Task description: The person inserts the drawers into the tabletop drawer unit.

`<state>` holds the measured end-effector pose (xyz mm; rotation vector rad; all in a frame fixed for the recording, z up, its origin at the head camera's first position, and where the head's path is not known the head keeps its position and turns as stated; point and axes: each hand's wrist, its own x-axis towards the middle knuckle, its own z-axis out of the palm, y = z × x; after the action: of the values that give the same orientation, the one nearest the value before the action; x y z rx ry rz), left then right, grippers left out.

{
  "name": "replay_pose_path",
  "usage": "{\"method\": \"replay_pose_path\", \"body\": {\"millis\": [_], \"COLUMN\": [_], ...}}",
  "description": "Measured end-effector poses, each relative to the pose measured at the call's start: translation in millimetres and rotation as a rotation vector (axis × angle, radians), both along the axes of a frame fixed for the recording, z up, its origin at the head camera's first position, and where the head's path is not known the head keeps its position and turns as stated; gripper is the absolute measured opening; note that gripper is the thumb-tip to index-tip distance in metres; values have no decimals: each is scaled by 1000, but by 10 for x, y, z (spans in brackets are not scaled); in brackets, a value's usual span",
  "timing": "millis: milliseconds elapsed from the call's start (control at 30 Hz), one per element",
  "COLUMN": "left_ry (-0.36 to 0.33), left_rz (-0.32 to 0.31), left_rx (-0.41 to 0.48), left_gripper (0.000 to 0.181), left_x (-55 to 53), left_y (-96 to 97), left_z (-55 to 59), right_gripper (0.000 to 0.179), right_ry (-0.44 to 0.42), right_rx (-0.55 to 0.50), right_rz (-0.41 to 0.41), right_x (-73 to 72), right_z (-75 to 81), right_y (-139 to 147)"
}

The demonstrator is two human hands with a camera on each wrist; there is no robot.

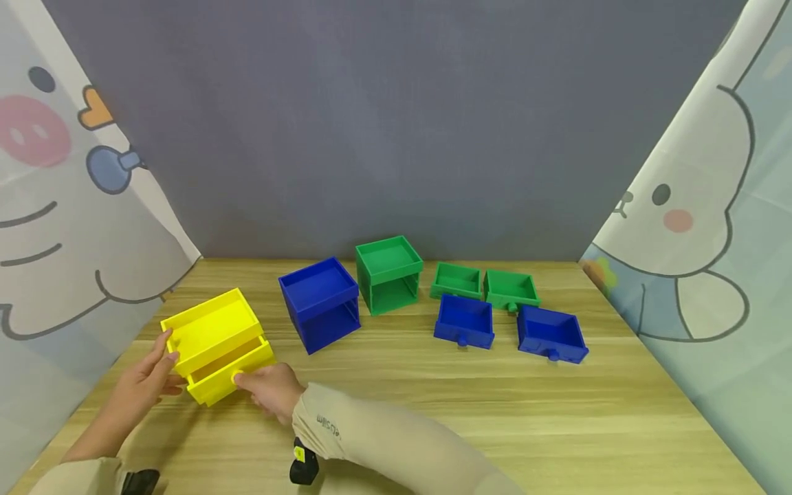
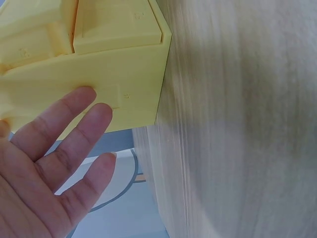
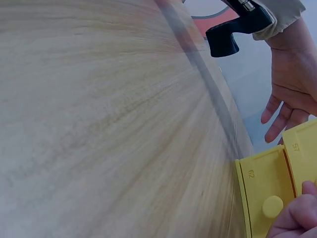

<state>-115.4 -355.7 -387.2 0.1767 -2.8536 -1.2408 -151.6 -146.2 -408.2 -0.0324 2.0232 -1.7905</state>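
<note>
At the left of the head view stands a yellow cabinet (image 1: 213, 328) with a tray-like top. Its upper yellow drawer (image 1: 232, 371) sticks partway out of the front. My right hand (image 1: 272, 390) pinches that drawer's round knob between thumb and finger. Against the cabinet's left side rests my left hand (image 1: 145, 378); in the left wrist view its fingers (image 2: 74, 144) are nearly straight on the side wall. Below, a lower yellow drawer (image 3: 260, 181) with a round knob (image 3: 272, 207) sits in the cabinet, seen in the right wrist view.
A blue cabinet (image 1: 318, 299) and a green cabinet (image 1: 390, 268) with open fronts stand right of the yellow one. Further right lie two green drawers (image 1: 456, 278) (image 1: 511, 289) and two blue drawers (image 1: 464, 320) (image 1: 552, 333). A grey wall (image 1: 396, 137) rises behind the wooden table (image 1: 495, 405).
</note>
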Motion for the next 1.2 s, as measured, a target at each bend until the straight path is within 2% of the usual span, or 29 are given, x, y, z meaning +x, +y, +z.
{"method": "replay_pose_path", "body": {"millis": [367,533,700,933,1200], "left_ry": [11,-4,23,-45,-47], "left_rz": [-11,-13,-23,-16,-17], "left_rx": [3,19,13,19,30], "left_gripper": [62,62,60,61,61], "left_x": [-46,-69,-52,-30,-62], "left_y": [-1,-8,-66,-158,-98], "left_z": [-31,-36,-54,-19,-53], "right_gripper": [27,42,51,43,35], "right_ry": [-31,-23,-27,-39,-41], "right_rx": [-30,-2,40,50,71], "right_rz": [-18,-30,-44,-60,-89], "right_x": [-36,-44,-32,-29,-74], "right_z": [-11,7,45,98,87], "right_y": [65,64,-35,-140,-135]}}
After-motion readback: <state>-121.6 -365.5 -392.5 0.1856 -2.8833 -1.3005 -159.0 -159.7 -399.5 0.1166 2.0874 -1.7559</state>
